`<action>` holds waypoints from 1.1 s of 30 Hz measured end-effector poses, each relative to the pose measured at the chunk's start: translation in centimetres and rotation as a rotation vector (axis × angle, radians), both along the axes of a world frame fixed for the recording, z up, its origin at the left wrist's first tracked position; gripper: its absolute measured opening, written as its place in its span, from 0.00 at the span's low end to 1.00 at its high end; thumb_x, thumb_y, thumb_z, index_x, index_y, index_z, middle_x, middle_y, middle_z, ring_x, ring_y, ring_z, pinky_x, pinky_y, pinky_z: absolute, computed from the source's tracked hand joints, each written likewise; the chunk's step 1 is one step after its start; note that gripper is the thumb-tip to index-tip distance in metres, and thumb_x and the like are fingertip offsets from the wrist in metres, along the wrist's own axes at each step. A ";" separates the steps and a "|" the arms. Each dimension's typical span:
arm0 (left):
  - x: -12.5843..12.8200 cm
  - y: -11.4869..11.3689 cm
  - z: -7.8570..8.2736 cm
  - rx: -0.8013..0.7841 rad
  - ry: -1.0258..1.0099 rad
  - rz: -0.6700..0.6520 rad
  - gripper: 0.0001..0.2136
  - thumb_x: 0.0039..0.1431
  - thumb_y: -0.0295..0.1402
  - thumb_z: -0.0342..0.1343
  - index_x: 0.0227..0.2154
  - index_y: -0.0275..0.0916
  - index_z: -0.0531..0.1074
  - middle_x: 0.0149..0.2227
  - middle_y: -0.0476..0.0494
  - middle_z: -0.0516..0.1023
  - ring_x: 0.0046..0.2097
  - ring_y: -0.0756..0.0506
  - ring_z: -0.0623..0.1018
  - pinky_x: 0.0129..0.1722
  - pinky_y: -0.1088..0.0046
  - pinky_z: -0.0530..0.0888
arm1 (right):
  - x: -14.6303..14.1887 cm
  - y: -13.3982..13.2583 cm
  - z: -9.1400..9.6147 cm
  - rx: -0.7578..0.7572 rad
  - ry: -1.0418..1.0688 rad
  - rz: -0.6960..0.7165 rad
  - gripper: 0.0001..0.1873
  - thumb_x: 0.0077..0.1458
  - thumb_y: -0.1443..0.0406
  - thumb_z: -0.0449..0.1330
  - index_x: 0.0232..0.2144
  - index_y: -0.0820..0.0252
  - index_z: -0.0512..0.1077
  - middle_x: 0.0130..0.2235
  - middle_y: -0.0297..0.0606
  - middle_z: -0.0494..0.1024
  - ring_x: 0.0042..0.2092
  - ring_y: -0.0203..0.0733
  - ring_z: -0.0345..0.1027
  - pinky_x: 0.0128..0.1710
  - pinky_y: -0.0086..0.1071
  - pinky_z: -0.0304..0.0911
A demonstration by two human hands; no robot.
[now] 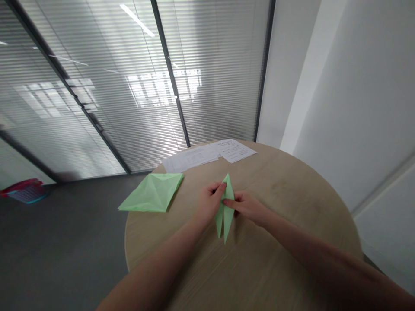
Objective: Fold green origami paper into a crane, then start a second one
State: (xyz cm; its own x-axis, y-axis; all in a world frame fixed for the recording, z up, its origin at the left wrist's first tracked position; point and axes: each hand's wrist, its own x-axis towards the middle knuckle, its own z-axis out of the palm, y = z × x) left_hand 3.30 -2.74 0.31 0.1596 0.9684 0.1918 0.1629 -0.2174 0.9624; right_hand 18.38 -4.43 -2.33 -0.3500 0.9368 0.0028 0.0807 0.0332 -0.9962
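Note:
A light green folded paper (229, 216), long and diamond-shaped, is held just above the round wooden table (285, 185). Its top comes to one point, and two narrow legs with a slit between them hang toward me. My left hand (209, 201) grips its left side, thumb lying on the front near the top. On the right edge, my right hand (244, 205) pinches it with the thumb across the front at mid-height. The fingers behind the paper are partly hidden. Left of my hands lies a creased green paper sheet (155, 192), overhanging the table's left edge.
Printed white sheets (194, 157) overlap at the table's far edge. A red and blue plastic basket (27, 192) stands on the dark floor at far left. Glass panels with blinds (214, 99) rise behind the table, and a white wall (359, 108) borders it on the right.

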 end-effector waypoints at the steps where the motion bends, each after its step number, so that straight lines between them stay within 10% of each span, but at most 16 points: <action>1: 0.0 0.0 0.0 -0.011 -0.003 -0.009 0.20 0.55 0.50 0.54 0.22 0.37 0.71 0.21 0.50 0.67 0.25 0.49 0.65 0.24 0.75 0.61 | 0.1 0.0 -0.1 -0.015 0.004 -0.006 0.21 0.50 0.49 0.64 0.23 0.62 0.72 0.22 0.35 0.71 0.23 0.36 0.62 0.25 0.30 0.58; 8: -1.2 0.4 0.6 -0.122 -0.002 -0.250 0.19 0.50 0.47 0.62 0.34 0.35 0.79 0.29 0.45 0.77 0.28 0.48 0.71 0.28 0.73 0.66 | 0.7 -0.1 0.2 -0.057 0.006 0.063 0.19 0.49 0.51 0.65 0.25 0.63 0.73 0.25 0.36 0.73 0.25 0.36 0.64 0.27 0.31 0.58; 24: -1.4 0.5 1.3 -0.164 -0.023 -0.068 0.15 0.49 0.45 0.63 0.28 0.37 0.80 0.23 0.47 0.73 0.23 0.51 0.65 0.23 0.75 0.59 | 0.8 -0.7 0.3 0.056 -0.117 0.253 0.15 0.52 0.54 0.66 0.27 0.61 0.78 0.26 0.38 0.77 0.29 0.41 0.68 0.28 0.31 0.61; 33: -2.4 0.8 1.3 -0.370 -0.268 -0.310 0.21 0.47 0.49 0.66 0.35 0.33 0.80 0.23 0.48 0.70 0.26 0.51 0.70 0.27 0.75 0.65 | 1.1 -0.7 0.8 -0.020 -0.051 0.293 0.14 0.54 0.55 0.64 0.33 0.61 0.79 0.32 0.40 0.80 0.33 0.43 0.72 0.34 0.34 0.64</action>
State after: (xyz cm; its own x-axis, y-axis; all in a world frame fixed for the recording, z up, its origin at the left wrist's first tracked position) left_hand 0.85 -1.91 1.63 0.4406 0.8942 -0.0790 -0.1167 0.1443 0.9826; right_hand 19.50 -5.18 -1.56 -0.6047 0.7955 -0.0388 0.1204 0.0431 -0.9918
